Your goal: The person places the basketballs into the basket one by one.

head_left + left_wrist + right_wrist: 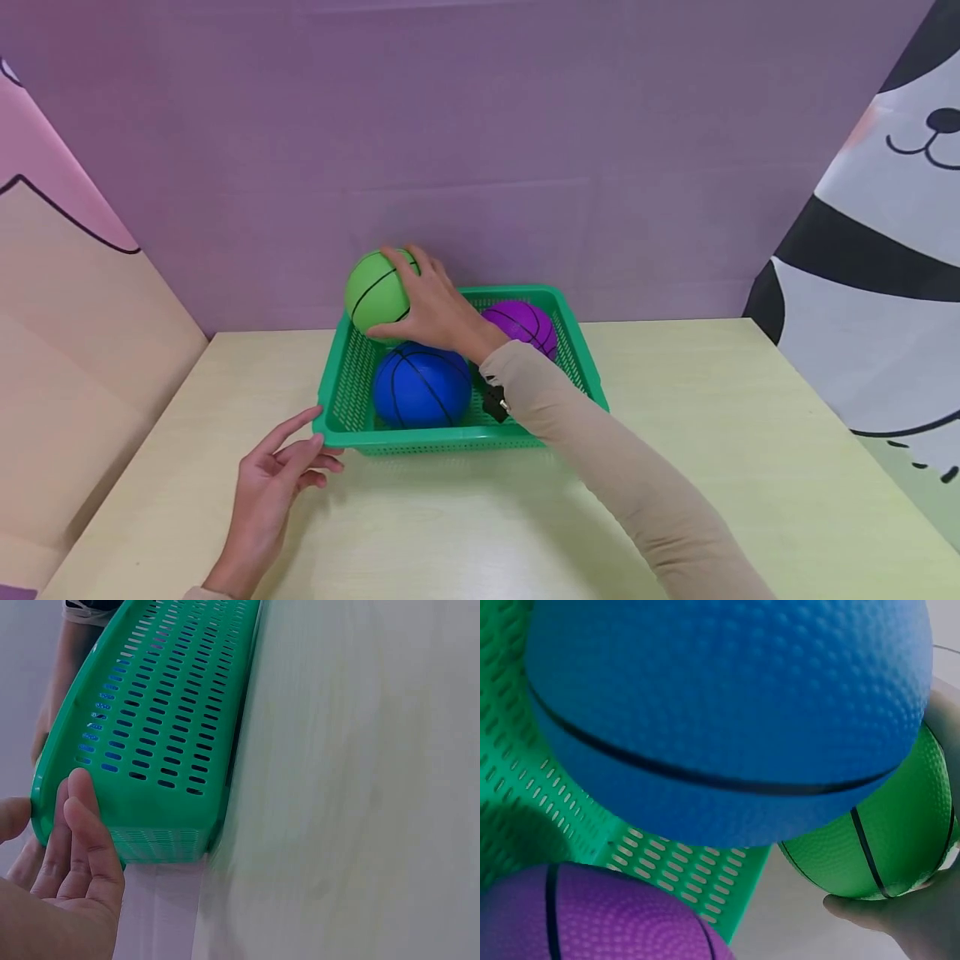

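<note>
A green plastic basket [450, 435] with slotted walls stands on the table. My right hand [435, 310] grips a small green basketball [372, 293] with its fingers spread over the top and side and the thumb lower down. That ball is at the basket's back left corner, higher than the rim. Inside the basket lie a blue basketball [422, 387], at the front left, and a purple basketball [528, 325], at the back right, partly behind my right wrist. At the front left corner, my left hand [270, 479] holds the basket's rim between thumb and fingers, other fingers against the outer wall [161, 712].
The pale wooden table [712, 433] reaches back to a purple cloth backdrop [480, 150]. A panda print [862, 275] hangs along the right side and a pink and beige panel [75, 333] along the left. My right forearm crosses over the basket's front right.
</note>
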Demonstrator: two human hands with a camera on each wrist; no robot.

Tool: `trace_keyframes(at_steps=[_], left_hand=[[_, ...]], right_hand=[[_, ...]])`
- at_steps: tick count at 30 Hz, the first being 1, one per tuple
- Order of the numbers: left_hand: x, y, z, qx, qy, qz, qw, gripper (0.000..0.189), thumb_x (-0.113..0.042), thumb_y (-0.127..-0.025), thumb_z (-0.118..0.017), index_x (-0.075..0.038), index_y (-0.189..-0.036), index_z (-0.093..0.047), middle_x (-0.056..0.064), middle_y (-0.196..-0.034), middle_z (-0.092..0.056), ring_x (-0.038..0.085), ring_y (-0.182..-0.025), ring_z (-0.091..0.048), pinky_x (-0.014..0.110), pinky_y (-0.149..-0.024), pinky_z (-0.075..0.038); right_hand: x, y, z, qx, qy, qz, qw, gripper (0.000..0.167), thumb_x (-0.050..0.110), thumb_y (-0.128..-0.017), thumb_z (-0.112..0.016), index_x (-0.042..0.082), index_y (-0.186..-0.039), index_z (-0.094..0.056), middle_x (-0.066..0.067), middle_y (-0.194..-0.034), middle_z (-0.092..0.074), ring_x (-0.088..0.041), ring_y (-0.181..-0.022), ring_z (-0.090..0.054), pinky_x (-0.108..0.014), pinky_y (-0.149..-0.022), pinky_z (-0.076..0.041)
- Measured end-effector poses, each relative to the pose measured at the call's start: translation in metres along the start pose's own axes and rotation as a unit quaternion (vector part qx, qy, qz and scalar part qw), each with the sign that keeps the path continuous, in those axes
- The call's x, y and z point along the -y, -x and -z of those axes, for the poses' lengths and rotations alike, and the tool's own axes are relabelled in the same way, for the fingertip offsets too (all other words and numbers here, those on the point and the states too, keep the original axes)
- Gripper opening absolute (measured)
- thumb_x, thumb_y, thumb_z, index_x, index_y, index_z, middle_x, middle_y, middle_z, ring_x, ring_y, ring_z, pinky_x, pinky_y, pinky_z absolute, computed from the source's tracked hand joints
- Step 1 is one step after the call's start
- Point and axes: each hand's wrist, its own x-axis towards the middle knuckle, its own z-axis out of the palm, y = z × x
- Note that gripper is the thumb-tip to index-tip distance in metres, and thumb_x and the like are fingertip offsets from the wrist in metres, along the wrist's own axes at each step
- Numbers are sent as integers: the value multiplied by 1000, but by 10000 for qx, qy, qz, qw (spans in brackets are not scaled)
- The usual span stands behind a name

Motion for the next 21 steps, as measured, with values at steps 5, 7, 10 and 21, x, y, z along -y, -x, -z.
trace_keyframes(at_steps=[5,7,10,21], left_hand=[[1,-1,-4,32,-27,0,10000,43,-10,-99,-63,-1,-140,-54,13,-86,-75,21,-72,-72,27,-61,-57],[1,-1,-5,55,-38,-3,10000,43,-10,-99,-63,-1,-140,-54,15,-87,-74,21,-72,-72,27,-61,-57],[-1,-3,-6,74,-73,-2,9999,43,-11,-99,-63,-1,-140,-54,17,-88,-74,21,-73,-72,27,-61,-57],[1,-4,-3,29,-53,39,10000,43,-11,-99,-64,-2,-140,-54,11,-86,-75,20,-72,-72,27,-60,-57]], right_hand=[[-11,6,4,-34,-19,-367,9993,107,62,-76,-77,24,-158,-20,-15,-157,-24,-41,-137,-35,-56,-97,-49],[-15,9,7,-37,-42,-609,9981,107,64,-76,-76,25,-158,-19,-15,-156,-25,-42,-135,-38,-55,-97,-49],[-17,12,11,-12,-68,-897,9959,109,66,-76,-75,25,-158,-17,-16,-155,-26,-42,-132,-41,-55,-97,-48],[-11,11,7,-141,579,-1032,9929,106,70,-81,-67,14,-156,-17,-21,-149,-33,-40,-124,-48,-48,-89,-55]])
